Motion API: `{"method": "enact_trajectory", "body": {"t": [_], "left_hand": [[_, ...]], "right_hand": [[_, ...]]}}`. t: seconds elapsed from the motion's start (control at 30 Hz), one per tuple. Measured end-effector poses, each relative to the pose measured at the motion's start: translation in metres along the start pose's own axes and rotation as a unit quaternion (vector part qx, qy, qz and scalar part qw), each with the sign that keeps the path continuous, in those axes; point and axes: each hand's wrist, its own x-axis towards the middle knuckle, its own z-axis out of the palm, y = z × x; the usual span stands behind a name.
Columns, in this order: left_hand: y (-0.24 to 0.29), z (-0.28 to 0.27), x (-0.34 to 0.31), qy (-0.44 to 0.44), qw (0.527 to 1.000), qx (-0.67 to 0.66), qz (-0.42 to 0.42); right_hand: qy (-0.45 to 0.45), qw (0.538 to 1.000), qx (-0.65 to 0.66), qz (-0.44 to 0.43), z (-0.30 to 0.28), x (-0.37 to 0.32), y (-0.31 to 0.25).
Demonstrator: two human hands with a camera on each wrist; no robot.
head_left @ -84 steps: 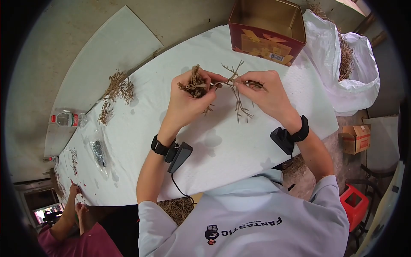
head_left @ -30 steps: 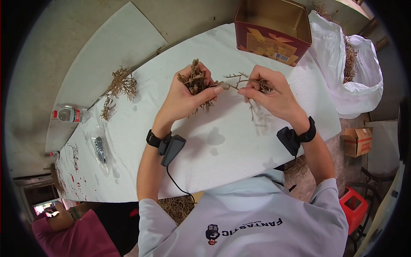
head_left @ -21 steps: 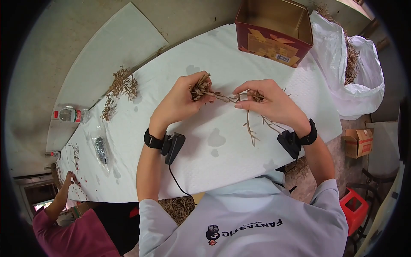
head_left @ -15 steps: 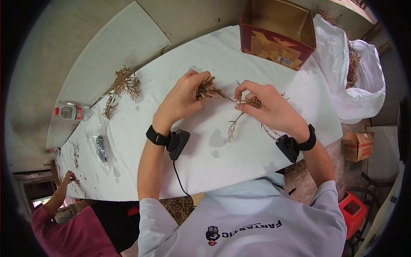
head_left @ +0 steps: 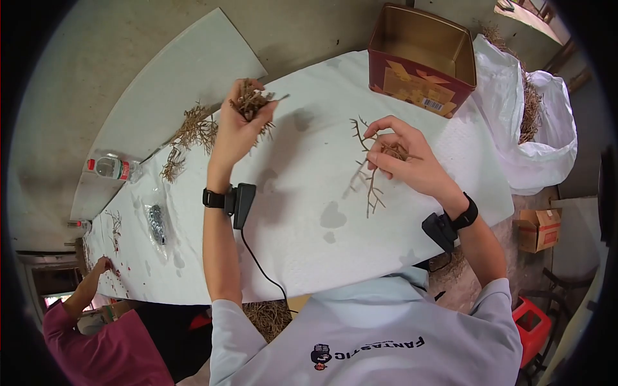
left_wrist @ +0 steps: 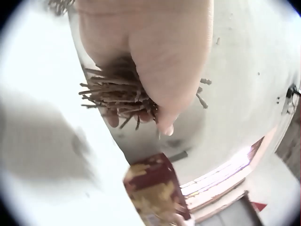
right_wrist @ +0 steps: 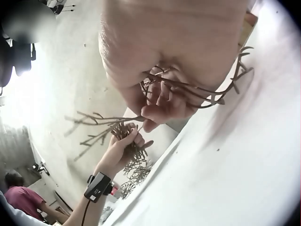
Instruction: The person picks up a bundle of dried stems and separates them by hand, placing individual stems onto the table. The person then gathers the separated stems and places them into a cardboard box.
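My left hand (head_left: 233, 132) is raised over the far left part of the cloth and grips a thick bundle of short dry brown twigs (head_left: 250, 103). Their cut ends stick out past the thumb in the left wrist view, where the bundle (left_wrist: 113, 92) fans out below the palm. Apart from it to the right, my right hand (head_left: 415, 157) holds a few thin branching twigs (head_left: 373, 193), with fingers curled around them. One forked sprig (right_wrist: 101, 123) pokes out from the fingertips in the right wrist view, and more stems loop under the palm.
A red tin box (head_left: 421, 83) stands at the back right beside a white sack (head_left: 508, 148) of twigs. Loose twigs (head_left: 196, 128), a bottle (head_left: 112, 168) and a plastic packet (head_left: 154, 222) lie left on the white cloth (head_left: 309, 238). Another person (head_left: 116, 347) sits at far left.
The hands were close together with twigs between them. My left hand has since moved away left and back with its bundle; the right keeps its twigs, near the same place.
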Motion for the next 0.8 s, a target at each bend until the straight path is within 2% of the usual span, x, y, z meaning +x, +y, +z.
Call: {"method": "enact_trajectory", "body": {"t": [0.03,0.13,0.17,0.23,0.27,0.33,0.4,0.5,0.6,0.67,0.77,0.8], "left_hand": [[0.007,0.007,-0.001,0.0,1.0,-0.003,0.001],[0.031,0.03,-0.01,-0.086,0.978,-0.042,-0.187],[0.034,0.039,-0.014,-0.087,0.978,-0.043,-0.187],[0.038,0.056,-0.021,-0.16,0.95,-0.079,-0.257],[0.038,0.067,-0.026,-0.16,0.95,-0.081,-0.256],[0.03,0.089,-0.038,-0.179,0.958,-0.089,-0.204],[0.028,0.094,-0.041,-0.189,0.961,-0.092,-0.178],[0.032,0.096,-0.04,-0.248,0.938,-0.115,-0.214],[0.029,0.095,-0.038,-0.253,0.936,-0.123,-0.214],[0.028,0.097,-0.038,-0.255,0.934,-0.128,-0.214],[0.032,0.101,-0.04,-0.193,0.929,-0.155,-0.274],[0.034,0.104,-0.041,-0.193,0.929,-0.155,-0.274]], "right_hand": [[0.0,1.0,0.001,-0.004,0.0,0.0,0.001],[0.008,1.0,0.003,-0.024,0.003,-0.002,0.006],[0.016,0.999,0.004,-0.042,0.005,-0.001,0.006],[0.025,0.998,0.003,-0.061,0.007,0.0,0.01],[0.033,0.995,-0.023,-0.094,0.007,0.0,0.014],[0.049,0.983,-0.073,-0.16,0.008,0.001,0.019],[0.062,0.983,-0.064,-0.159,0.01,0.002,0.019],[0.093,0.982,-0.047,-0.157,0.009,0.001,0.017],[0.057,0.996,0.07,0.001,0.0,-0.001,0.006],[0.064,0.995,0.082,0.002,-0.002,-0.001,0.006],[0.072,0.992,0.106,0.003,-0.003,0.002,0.012],[0.083,0.993,0.066,-0.044,-0.003,0.004,0.018]]}}
